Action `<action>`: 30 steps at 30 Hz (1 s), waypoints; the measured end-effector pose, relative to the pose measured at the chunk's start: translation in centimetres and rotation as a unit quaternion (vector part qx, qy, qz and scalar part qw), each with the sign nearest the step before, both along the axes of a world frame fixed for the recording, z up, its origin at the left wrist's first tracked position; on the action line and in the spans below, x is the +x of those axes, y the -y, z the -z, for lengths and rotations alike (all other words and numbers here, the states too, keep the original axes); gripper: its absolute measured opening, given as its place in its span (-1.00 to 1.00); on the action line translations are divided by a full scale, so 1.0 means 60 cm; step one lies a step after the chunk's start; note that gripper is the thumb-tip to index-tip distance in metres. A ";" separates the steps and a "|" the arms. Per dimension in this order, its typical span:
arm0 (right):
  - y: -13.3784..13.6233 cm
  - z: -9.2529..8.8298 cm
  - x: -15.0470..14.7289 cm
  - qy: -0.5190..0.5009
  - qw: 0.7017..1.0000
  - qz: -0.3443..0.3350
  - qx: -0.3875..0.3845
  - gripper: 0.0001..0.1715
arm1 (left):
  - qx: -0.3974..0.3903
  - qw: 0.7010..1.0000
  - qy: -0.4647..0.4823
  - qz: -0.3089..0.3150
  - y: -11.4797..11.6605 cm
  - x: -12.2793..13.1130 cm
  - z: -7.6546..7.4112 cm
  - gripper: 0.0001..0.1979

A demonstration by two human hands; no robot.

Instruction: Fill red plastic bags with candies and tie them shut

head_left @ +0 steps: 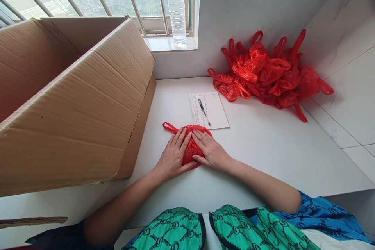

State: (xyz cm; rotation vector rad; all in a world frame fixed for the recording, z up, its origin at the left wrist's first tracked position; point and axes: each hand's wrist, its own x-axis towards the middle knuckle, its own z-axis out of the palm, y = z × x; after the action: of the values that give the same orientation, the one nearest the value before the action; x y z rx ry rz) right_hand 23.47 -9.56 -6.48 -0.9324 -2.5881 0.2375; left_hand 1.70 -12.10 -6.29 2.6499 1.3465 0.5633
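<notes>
A small red plastic bag (pixel 190 149) lies bunched on the white table (pixel 263 148) in front of me. My left hand (pixel 173 156) rests on its left side, fingers stretched flat over it. My right hand (pixel 209 150) presses on its right side, fingers also flat and together, thumb against the bag's near edge. One red handle loop sticks out to the left beyond my left hand. Most of the bag is hidden under my two hands.
A large open cardboard box (pixel 70 101) lies on its side at the left. A sheet of paper (pixel 211 111) with a pen (pixel 203 111) lies just beyond the bag. A pile of red plastic bags (pixel 266 72) sits at the back right. A water bottle (pixel 177 6) stands on the window sill.
</notes>
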 end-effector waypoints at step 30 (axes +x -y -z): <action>-0.016 -0.071 0.072 -0.190 0.981 0.032 -0.024 -0.70 | -0.002 0.999 0.015 -0.045 -0.006 -0.003 -0.076 -0.47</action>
State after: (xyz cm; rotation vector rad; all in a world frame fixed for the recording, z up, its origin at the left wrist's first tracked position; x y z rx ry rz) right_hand 27.80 -8.61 -2.21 -0.8861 -2.2088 0.4182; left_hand 1.51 -11.76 -1.72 2.5781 1.4622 0.6079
